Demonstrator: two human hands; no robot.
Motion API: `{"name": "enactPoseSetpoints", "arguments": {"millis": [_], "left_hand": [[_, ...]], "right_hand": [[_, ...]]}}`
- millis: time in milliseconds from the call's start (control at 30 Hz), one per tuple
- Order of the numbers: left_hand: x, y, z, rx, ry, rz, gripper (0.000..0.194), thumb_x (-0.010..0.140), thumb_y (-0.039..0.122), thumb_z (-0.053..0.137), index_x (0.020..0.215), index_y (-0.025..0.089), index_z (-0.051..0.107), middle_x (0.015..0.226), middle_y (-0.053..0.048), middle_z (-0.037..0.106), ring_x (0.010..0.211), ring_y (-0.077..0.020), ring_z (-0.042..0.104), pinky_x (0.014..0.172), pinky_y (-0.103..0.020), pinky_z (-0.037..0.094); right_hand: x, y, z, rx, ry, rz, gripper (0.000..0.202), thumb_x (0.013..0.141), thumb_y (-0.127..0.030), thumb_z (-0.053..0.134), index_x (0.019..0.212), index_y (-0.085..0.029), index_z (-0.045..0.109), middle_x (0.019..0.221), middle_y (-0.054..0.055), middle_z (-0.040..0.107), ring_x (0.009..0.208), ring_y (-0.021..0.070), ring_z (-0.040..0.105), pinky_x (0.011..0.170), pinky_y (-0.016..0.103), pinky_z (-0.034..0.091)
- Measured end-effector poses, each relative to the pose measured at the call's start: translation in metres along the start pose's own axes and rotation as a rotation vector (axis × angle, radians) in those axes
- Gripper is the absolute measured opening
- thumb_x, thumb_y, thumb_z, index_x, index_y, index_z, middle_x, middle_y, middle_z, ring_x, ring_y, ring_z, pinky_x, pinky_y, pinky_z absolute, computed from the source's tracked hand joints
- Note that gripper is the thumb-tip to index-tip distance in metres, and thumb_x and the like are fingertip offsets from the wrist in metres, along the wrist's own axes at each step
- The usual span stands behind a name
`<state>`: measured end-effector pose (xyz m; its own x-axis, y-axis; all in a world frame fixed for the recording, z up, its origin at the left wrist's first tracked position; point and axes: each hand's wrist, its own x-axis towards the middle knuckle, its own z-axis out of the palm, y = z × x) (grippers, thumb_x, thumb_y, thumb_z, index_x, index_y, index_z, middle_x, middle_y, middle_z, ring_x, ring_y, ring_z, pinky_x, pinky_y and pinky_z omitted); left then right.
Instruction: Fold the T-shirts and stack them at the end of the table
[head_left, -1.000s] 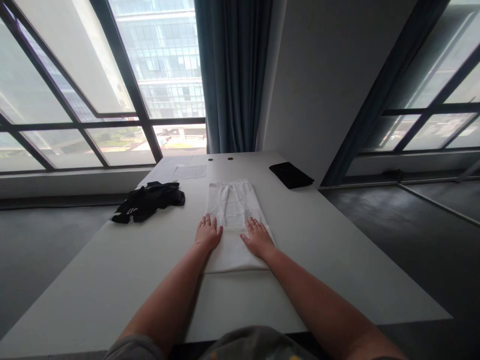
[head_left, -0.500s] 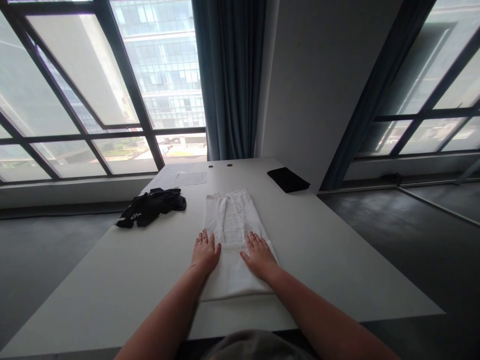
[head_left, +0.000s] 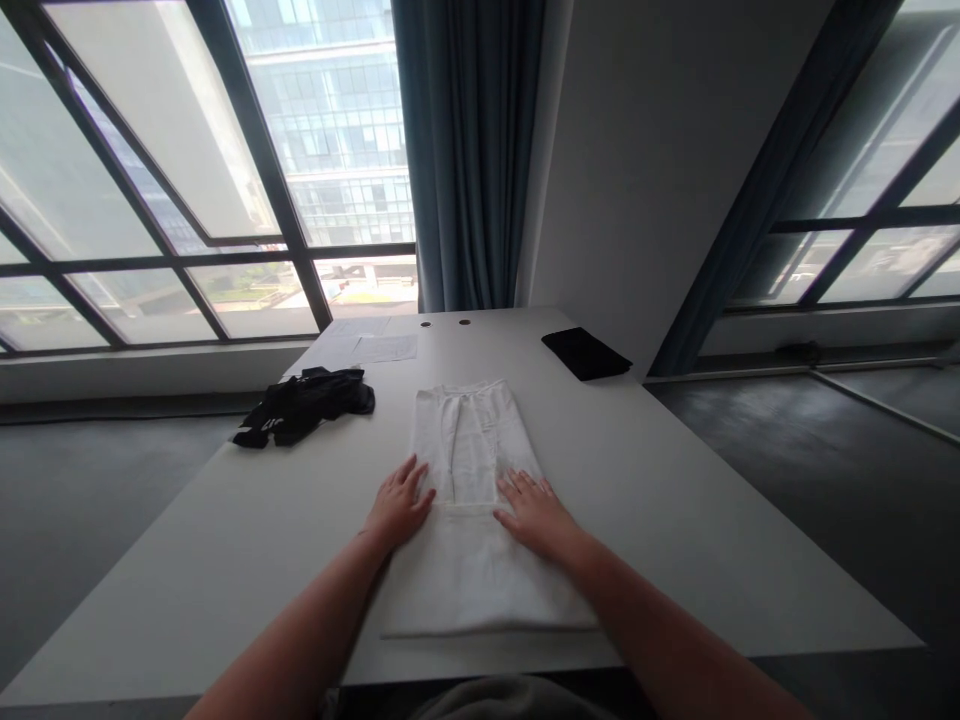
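A white garment (head_left: 480, 580), folded into a long panel, lies flat on the white table (head_left: 660, 560) in front of me. Its narrower far end shows creases and a raised edge; a straight fold line crosses it at about the height of my hands. My left hand (head_left: 399, 503) rests on its left edge, fingers apart and pointing forward. On the right side, my right hand (head_left: 536, 515) lies flat with its fingers spread over the cloth. Neither hand grips the fabric.
Crumpled black cloth (head_left: 307, 405) lies at the table's left edge. A folded black cloth (head_left: 586, 354) sits at the far right. Sheets of paper (head_left: 386, 347) lie at the back left, near two small round holes. A blue curtain (head_left: 472, 150) hangs behind the table.
My hands have moved slightly apart along the garment's sides. The near end of the garment now reaches closer to me and looks wider. The view has shifted a little.
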<state>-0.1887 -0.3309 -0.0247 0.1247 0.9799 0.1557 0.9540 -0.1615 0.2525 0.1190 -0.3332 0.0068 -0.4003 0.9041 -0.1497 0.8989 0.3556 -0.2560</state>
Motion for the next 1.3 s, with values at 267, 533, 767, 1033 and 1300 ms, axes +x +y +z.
{"name": "enactPoseSetpoints", "arguments": {"millis": [267, 533, 767, 1033, 1300], "left_hand": [[0.090, -0.035, -0.015, 0.028, -0.057, 0.073, 0.055, 0.101, 0.050, 0.044, 0.151, 0.028, 0.053, 0.165, -0.005, 0.041, 0.148, -0.0246, 0.042, 0.125, -0.041, 0.030], [0.173, -0.053, 0.002, 0.057, 0.002, -0.091, 0.057, 0.100, 0.054, 0.045, 0.151, 0.029, 0.053, 0.163, -0.008, 0.044, 0.149, -0.0299, 0.040, 0.123, -0.046, 0.031], [0.218, -0.067, 0.009, 0.047, 0.004, -0.145, 0.058, 0.101, 0.056, 0.041, 0.152, 0.030, 0.051, 0.164, -0.005, 0.043, 0.151, -0.0299, 0.036, 0.123, -0.048, 0.027], [0.252, -0.068, 0.014, 0.066, 0.041, -0.219, 0.056, 0.101, 0.050, 0.043, 0.151, 0.028, 0.053, 0.163, -0.007, 0.043, 0.150, -0.0316, 0.037, 0.123, -0.049, 0.027], [0.271, -0.071, 0.014, 0.030, 0.208, -0.307, 0.031, 0.095, 0.042, 0.056, 0.114, 0.023, 0.070, 0.136, -0.011, 0.067, 0.125, -0.0315, 0.059, 0.105, -0.044, 0.045]], "right_hand": [[0.079, 0.072, -0.020, 0.086, 0.127, -0.162, 0.057, 0.104, -0.045, 0.042, 0.157, -0.024, 0.046, 0.171, 0.010, 0.024, 0.158, 0.0258, 0.019, 0.126, 0.048, 0.019], [0.158, 0.118, -0.034, -0.055, 0.073, -0.016, 0.064, 0.104, -0.047, 0.033, 0.165, -0.027, 0.028, 0.173, 0.006, 0.018, 0.158, 0.0285, 0.018, 0.126, 0.055, 0.012], [0.216, 0.138, -0.040, -0.058, 0.119, 0.128, 0.072, 0.103, -0.055, 0.031, 0.166, -0.021, 0.025, 0.173, 0.008, 0.018, 0.159, 0.0298, 0.015, 0.126, 0.057, 0.008], [0.274, 0.128, -0.049, 0.036, 0.224, 0.201, 0.066, 0.097, -0.038, 0.041, 0.158, -0.015, 0.042, 0.169, 0.011, 0.029, 0.155, 0.0319, 0.024, 0.126, 0.057, 0.013], [0.288, 0.138, -0.051, 0.206, 0.450, 0.091, 0.043, 0.088, -0.019, 0.050, 0.125, -0.016, 0.072, 0.142, 0.012, 0.065, 0.131, 0.0222, 0.057, 0.113, 0.035, 0.039]]}}
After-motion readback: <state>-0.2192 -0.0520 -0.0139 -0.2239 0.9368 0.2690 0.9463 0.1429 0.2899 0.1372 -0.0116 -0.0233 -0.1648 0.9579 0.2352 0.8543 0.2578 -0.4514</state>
